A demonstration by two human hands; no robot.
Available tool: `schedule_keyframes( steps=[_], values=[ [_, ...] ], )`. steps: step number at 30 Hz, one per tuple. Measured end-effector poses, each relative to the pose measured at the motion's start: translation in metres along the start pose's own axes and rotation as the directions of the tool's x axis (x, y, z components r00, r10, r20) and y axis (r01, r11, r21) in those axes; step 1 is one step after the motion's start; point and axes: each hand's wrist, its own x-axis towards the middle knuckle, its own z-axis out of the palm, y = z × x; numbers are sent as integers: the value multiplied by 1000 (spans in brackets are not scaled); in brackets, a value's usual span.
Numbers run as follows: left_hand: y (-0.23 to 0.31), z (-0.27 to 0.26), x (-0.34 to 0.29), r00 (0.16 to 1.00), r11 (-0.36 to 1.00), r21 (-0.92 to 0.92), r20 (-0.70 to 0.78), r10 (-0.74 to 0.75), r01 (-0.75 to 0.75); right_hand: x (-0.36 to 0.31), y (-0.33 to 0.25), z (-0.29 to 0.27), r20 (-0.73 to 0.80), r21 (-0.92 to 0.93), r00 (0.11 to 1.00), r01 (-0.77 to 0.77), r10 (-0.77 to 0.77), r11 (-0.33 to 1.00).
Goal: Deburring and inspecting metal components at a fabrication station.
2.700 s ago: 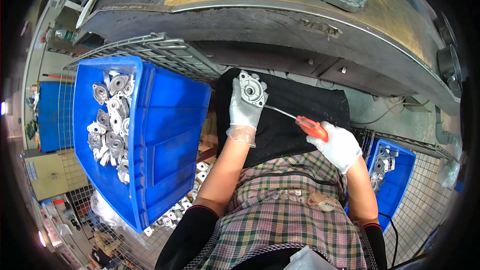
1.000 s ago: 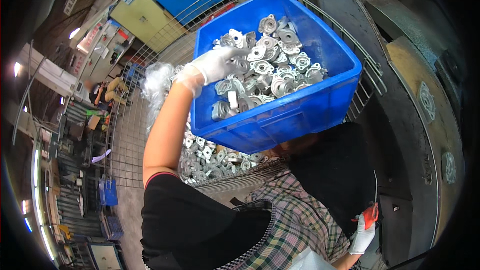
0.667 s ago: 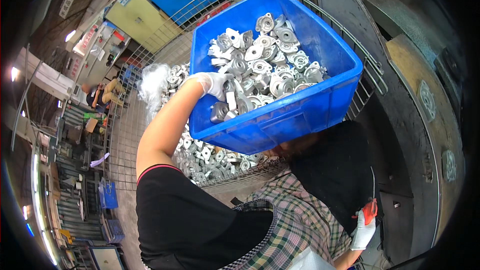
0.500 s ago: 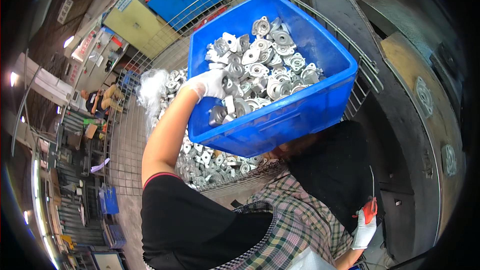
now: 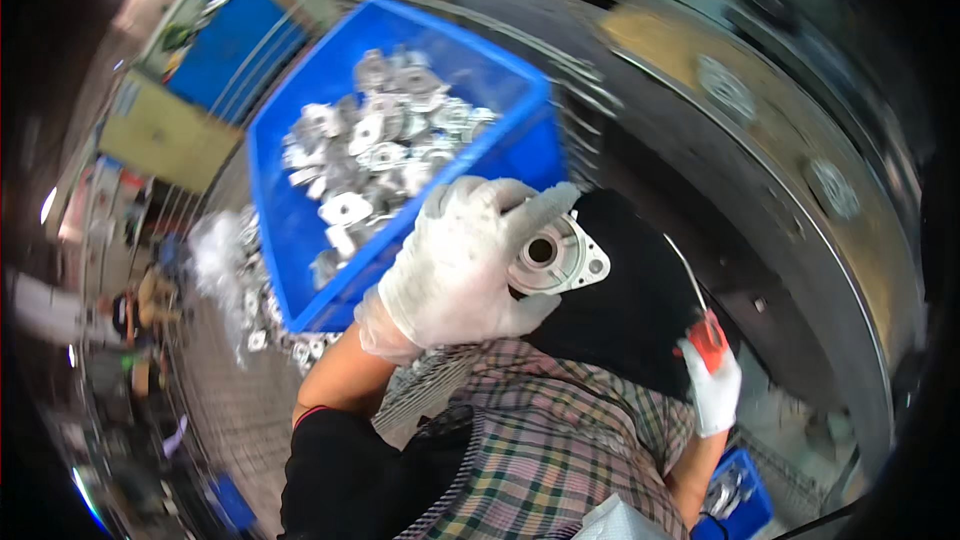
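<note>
My left hand (image 5: pixel 455 265), in a whitish work glove, grips a silver metal flange casting (image 5: pixel 582 262) with a round bore and corner holes. It holds the part in front of my apron, past the near edge of a blue plastic bin (image 5: pixel 545 140). Inside that bin lies a heap of similar castings (image 5: pixel 385 155). Lower right, my gloved right hand (image 5: pixel 715 395) is wrapped round a red air blow gun (image 5: pixel 708 342), whose long thin nozzle points up and away. The blow gun and the casting are apart.
The bin rests over a wire mesh cage (image 5: pixel 215 340) holding more castings and clear plastic wrap (image 5: pixel 215 255). A curved metal machine edge (image 5: pixel 800 240) runs along the right, with two castings on its tan surface. A smaller blue bin (image 5: pixel 745 500) stands lower right. A person sits far left.
My left hand has come out of the bin toward me and to the right, now with a casting in it. The view has turned right. My right hand still holds the blow gun.
</note>
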Motion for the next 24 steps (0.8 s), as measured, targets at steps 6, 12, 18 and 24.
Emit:
schedule_keyframes(
  steps=[6, 12, 18, 24],
  values=[
    [29, 65, 26, 980, 977, -117, 60, 188, -180, -16, -40, 3, -78, 230, 995, 73, -56, 971],
    [55, 100, 39, 949, 945, -203, 131, 285, -256, -34, -66, -12, -121, 252, 991, -22, 54, 968],
    [71, 115, 38, 930, 922, -211, 109, 352, -324, -42, -64, -17, -185, 239, 983, 51, -6, 970],
    [74, 114, 36, 929, 930, -199, 144, 340, -310, -42, -61, -16, -179, 316, 984, 78, -21, 946]
  ],
)
